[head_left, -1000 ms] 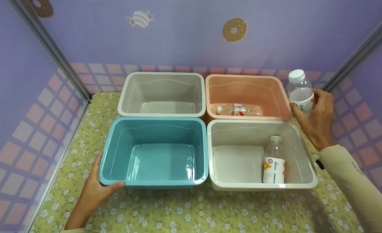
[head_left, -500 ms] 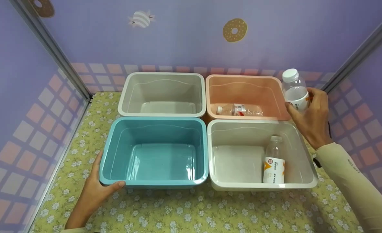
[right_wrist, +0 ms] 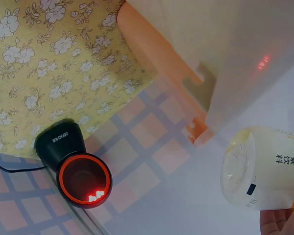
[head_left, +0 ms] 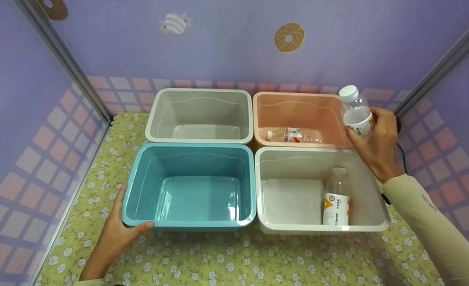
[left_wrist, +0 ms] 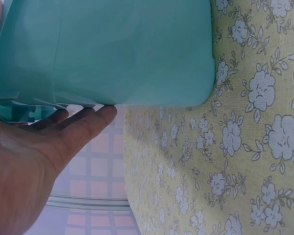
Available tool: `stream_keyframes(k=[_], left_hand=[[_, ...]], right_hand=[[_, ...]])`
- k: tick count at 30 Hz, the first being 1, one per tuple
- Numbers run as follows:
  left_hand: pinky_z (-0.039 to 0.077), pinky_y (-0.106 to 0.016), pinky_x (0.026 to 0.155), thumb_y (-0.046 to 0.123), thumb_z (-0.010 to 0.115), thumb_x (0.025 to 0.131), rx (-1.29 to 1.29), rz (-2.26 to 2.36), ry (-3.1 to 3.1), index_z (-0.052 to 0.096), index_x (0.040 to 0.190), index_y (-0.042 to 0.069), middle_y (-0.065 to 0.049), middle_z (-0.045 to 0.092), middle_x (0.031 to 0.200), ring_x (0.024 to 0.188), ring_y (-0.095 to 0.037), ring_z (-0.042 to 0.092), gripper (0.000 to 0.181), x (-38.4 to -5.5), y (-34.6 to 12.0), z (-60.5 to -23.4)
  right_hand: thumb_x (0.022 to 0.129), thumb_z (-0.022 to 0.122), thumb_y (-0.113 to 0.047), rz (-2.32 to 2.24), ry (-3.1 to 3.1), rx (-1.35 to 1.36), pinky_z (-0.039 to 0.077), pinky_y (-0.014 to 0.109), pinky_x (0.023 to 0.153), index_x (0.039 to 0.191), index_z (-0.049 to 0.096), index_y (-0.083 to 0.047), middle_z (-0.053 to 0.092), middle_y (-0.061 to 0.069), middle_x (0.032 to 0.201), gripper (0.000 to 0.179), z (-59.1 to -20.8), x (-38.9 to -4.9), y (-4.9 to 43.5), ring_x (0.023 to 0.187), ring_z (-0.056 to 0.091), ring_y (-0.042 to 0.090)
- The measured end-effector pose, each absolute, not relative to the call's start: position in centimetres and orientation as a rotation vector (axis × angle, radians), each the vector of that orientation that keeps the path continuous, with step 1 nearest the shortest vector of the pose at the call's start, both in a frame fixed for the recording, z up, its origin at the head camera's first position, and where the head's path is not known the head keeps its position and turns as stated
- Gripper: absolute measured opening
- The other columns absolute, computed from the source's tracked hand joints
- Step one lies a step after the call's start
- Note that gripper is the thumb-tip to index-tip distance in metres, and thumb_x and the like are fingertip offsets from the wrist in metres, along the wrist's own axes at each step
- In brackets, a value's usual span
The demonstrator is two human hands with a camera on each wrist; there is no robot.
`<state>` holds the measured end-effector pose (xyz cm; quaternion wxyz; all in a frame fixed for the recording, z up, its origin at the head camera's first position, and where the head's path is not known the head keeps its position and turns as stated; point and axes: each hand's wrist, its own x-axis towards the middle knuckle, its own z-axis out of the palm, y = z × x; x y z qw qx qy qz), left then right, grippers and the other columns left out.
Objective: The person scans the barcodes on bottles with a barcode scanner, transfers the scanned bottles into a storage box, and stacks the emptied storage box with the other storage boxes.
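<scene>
My right hand [head_left: 377, 143] grips a clear plastic bottle [head_left: 357, 119] with a white cap and white label, upright and slightly tilted, over the right end of the orange bin [head_left: 294, 97]. In the right wrist view the bottle's base [right_wrist: 237, 169] shows, with fingertips [right_wrist: 277, 223] against its side. My left hand [head_left: 117, 230] rests around the near left corner of the blue bin [head_left: 188, 224], thumb on the front rim, straight fingers [left_wrist: 88, 120] along the outer side. A second labelled bottle [head_left: 336, 206] leans in the near right grey bin [head_left: 322, 228]. A smaller clear bottle [head_left: 294, 135] lies in the orange bin.
Another grey bin [head_left: 198, 141] stands at the back left. A black scanner-like device [right_wrist: 83, 176] with a red ring and cable sits beside the orange bin, mostly hidden behind my right hand in the head view. Purple walls [head_left: 226, 47] enclose the flowered tabletop [head_left: 202, 258].
My right hand has carried the bottle a little leftward, toward the orange bin, and the black device's edge now shows behind it. My left hand and the bins have stayed put.
</scene>
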<state>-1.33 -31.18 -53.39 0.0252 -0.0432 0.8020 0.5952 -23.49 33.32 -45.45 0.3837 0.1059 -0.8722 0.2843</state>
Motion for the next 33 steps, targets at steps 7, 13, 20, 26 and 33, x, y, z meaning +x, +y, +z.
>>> stream_keyframes(k=[7,13,20,26,33], left_hand=[[0.062,-0.028,0.09,0.009,0.088,0.094,-0.147,1.852,2.474,-0.003,0.179,0.034,-0.031,0.028,0.173,0.14,-0.055,0.053,0.127,-1.3,-31.1,-53.4],[0.062,-0.03,0.09,0.009,0.087,0.095,-0.135,1.854,2.471,-0.003,0.179,0.034,-0.03,0.023,0.175,0.141,-0.056,0.052,0.125,-1.3,-31.1,-53.3],[0.062,-0.029,0.091,0.008,0.087,0.095,-0.126,1.862,2.465,-0.003,0.179,0.034,-0.031,0.024,0.175,0.142,-0.056,0.051,0.125,-1.3,-31.1,-53.3],[0.062,-0.031,0.091,0.009,0.087,0.095,-0.127,1.866,2.459,-0.002,0.179,0.034,-0.029,0.024,0.175,0.143,-0.055,0.05,0.124,-1.4,-31.1,-53.2],[0.062,-0.032,0.091,0.009,0.087,0.095,-0.131,1.865,2.46,-0.003,0.179,0.033,-0.031,0.025,0.174,0.141,-0.056,0.052,0.125,-1.3,-31.1,-53.2]], right_hand=[[0.086,0.095,-0.015,0.699,-2.216,0.308,0.045,0.045,0.098,0.135,0.06,0.015,0.062,0.034,0.128,0.068,-45.1,-23.6,33.2,0.117,0.057,0.045],[0.088,0.093,-0.019,0.68,-2.219,0.352,0.044,0.047,0.095,0.136,0.06,0.013,0.062,0.032,0.128,0.067,-44.8,-23.7,33.1,0.115,0.057,0.045],[0.082,0.099,-0.019,0.699,-2.193,0.35,0.045,0.047,0.096,0.134,0.064,0.01,0.066,0.029,0.127,0.068,-44.6,-24.0,32.5,0.117,0.06,0.044],[0.085,0.098,-0.019,0.674,-2.24,0.379,0.047,0.05,0.097,0.136,0.062,0.011,0.064,0.03,0.129,0.069,-44.1,-24.0,32.0,0.12,0.058,0.044],[0.086,0.096,-0.018,0.676,-2.273,0.392,0.048,0.051,0.099,0.137,0.061,0.011,0.064,0.03,0.13,0.069,-44.0,-24.2,31.3,0.122,0.058,0.044]])
